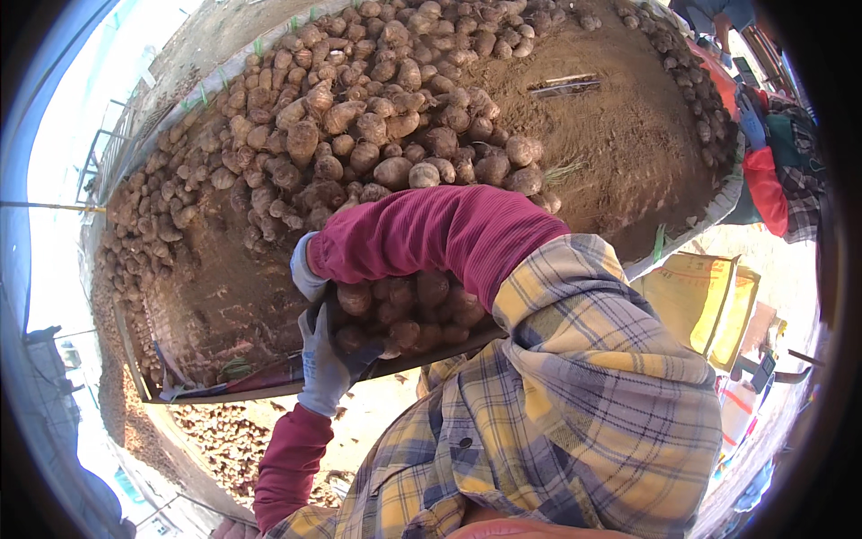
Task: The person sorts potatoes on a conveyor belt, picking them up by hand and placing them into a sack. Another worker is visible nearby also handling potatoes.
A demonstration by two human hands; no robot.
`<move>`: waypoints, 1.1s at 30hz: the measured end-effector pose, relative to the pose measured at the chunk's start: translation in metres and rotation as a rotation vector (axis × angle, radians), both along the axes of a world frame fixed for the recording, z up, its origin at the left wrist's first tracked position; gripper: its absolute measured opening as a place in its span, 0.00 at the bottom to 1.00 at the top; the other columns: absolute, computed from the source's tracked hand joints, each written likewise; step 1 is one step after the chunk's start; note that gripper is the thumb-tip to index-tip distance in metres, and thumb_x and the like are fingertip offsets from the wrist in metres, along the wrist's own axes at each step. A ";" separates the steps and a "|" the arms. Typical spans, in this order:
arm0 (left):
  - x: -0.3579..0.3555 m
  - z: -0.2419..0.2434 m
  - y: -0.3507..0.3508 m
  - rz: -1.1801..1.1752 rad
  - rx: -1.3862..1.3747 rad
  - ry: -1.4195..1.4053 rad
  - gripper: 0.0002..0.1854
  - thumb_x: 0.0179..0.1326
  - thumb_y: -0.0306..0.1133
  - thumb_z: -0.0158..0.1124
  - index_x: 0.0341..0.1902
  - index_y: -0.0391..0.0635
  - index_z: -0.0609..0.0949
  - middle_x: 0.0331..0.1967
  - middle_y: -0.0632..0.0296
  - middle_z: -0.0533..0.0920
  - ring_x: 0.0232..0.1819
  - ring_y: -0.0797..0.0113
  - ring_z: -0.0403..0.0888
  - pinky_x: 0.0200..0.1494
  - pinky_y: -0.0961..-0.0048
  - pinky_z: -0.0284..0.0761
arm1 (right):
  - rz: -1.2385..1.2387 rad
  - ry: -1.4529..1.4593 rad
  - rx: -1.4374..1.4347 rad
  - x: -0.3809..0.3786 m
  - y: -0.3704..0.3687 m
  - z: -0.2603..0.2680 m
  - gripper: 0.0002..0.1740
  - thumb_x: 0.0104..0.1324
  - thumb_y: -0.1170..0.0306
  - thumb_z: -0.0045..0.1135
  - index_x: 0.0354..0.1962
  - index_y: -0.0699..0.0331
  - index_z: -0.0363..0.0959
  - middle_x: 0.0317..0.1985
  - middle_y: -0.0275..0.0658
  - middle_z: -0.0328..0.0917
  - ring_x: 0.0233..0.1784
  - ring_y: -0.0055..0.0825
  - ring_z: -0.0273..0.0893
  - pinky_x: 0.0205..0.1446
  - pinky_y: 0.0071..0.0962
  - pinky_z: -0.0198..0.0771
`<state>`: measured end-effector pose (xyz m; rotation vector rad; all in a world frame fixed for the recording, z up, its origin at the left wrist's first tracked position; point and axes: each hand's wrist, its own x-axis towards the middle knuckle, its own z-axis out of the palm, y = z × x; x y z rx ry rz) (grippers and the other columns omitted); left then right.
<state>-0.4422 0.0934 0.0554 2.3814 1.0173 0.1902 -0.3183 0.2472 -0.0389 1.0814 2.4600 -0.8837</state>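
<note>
A dark container filled with brown taro corms stands at the near edge of a soil-covered table, partly hidden under my right arm. My left hand, in a pale work glove, grips the container's left end from the near side. Just beyond it, my right hand, in a similar glove, reaches across to the same end. Its fingers are mostly out of sight, so their hold is unclear. A large heap of taro corms lies directly beyond my hands.
Brown soil covers the table, with a flat metal-like strip at the far right. A gloved co-worker's hand is at the right end. Yellow sacks stand beside the table. Small pieces lie scattered on the ground at lower left.
</note>
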 end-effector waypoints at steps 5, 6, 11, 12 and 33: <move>0.085 -0.014 -0.013 0.012 -0.061 -0.003 0.47 0.50 0.48 0.84 0.72 0.43 0.73 0.63 0.44 0.71 0.63 0.42 0.76 0.64 0.55 0.77 | -0.030 -0.026 0.104 0.128 -0.054 0.019 0.23 0.66 0.54 0.56 0.52 0.53 0.88 0.52 0.41 0.88 0.57 0.45 0.85 0.57 0.47 0.78; 0.104 -0.019 -0.013 0.010 -0.051 -0.014 0.46 0.51 0.48 0.84 0.72 0.44 0.74 0.63 0.44 0.71 0.63 0.41 0.75 0.63 0.55 0.77 | -0.068 -0.036 0.112 0.155 -0.063 0.025 0.22 0.67 0.54 0.55 0.51 0.54 0.88 0.51 0.42 0.89 0.57 0.45 0.85 0.57 0.47 0.78; 0.197 -0.035 -0.024 -0.127 -0.033 -0.170 0.44 0.53 0.47 0.82 0.72 0.47 0.74 0.63 0.43 0.71 0.60 0.39 0.78 0.61 0.55 0.80 | -0.203 -0.052 0.149 0.275 -0.108 0.041 0.20 0.67 0.56 0.54 0.47 0.53 0.89 0.47 0.44 0.89 0.55 0.47 0.86 0.56 0.46 0.80; 0.218 -0.039 -0.028 -0.125 -0.086 -0.173 0.43 0.53 0.47 0.82 0.72 0.47 0.74 0.64 0.43 0.71 0.60 0.39 0.79 0.61 0.55 0.80 | -0.227 -0.105 0.115 0.297 -0.116 0.041 0.21 0.67 0.55 0.55 0.49 0.55 0.88 0.50 0.45 0.89 0.57 0.46 0.86 0.58 0.45 0.79; 0.055 -0.071 0.082 0.631 0.559 0.313 0.38 0.68 0.59 0.65 0.76 0.52 0.72 0.77 0.40 0.67 0.77 0.39 0.65 0.77 0.46 0.60 | -0.876 -0.371 0.455 0.548 -0.295 0.066 0.19 0.72 0.59 0.59 0.58 0.51 0.82 0.62 0.41 0.78 0.70 0.44 0.71 0.73 0.51 0.62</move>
